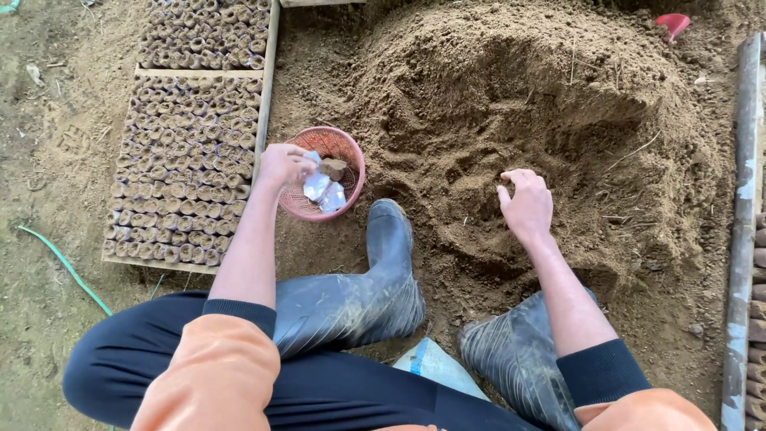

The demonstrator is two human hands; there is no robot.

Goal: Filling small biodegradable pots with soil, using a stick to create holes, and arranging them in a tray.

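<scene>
1. Left hand (281,165) – left of centre frame, at the rim of a pink mesh basket (352,160); fingers closed on a small white plastic sleeve (312,159) at the basket's edge.
2. Basket contents: crumpled white sleeves (323,191) and one brown lump (333,168), kind unclear.
3. Right hand (526,204) – centre right, resting on the slope of a large soil mound (511,96); fingers curled into the loose soil, whether they hold any I cannot tell.
4. Upper left: wooden-framed trays (267,76) packed tight with small soil-filled pots (179,160) in rows, just beside the basket.
5. Lower frame: two dark rubber boots (375,287), one toe just below the basket; a white bag corner (435,363) between them.
6. Green hose (68,267) on the ground at lower left; red object (673,23) at upper right, beyond the mound.
</scene>
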